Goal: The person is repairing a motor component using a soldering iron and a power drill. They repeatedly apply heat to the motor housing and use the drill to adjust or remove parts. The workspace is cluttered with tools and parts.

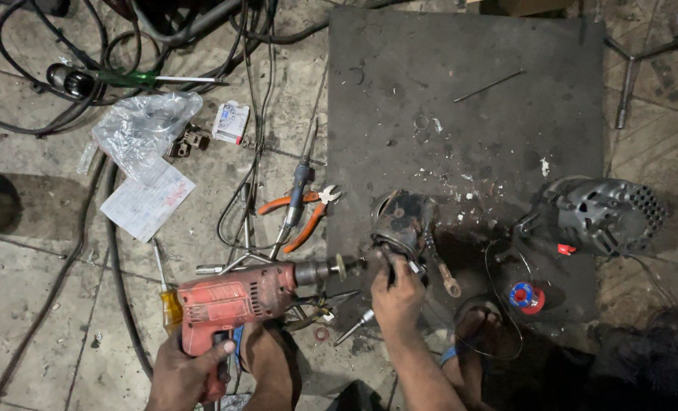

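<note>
- The left hand [183,373] is clenched around the grip of a red power drill [232,301], fingers wrapped tight on the handle at the lower left of the view.
- The drill's chuck points rightward and carries a small wheel-shaped attachment [340,267] that sits right against the round metal motor part [402,221].
- The right hand [397,293] grasps that motor part from below; its fingers [384,262] press on the lower edge, just beside the spinning end of the drill, steadying it on the dark surface [461,114].
- By my reading the step in hand is cleaning or grinding the motor part's face with the drill while the other hand braces it.
- The next move seems to call for firm bracing and for turning the part bit by bit; the fingers lie very near the wheel, so a slip could catch them.
- Just beyond the right fingers a wrench [439,266] leans on the part; farther right lie a red and blue spool [526,297] and a vented alternator housing [601,215].
- Above the left fingers, on the tiled floor [34,289], lie orange-handled pliers [301,213], a soldering iron [301,183], a crumpled plastic bag [145,125] and black cables [118,251].
</note>
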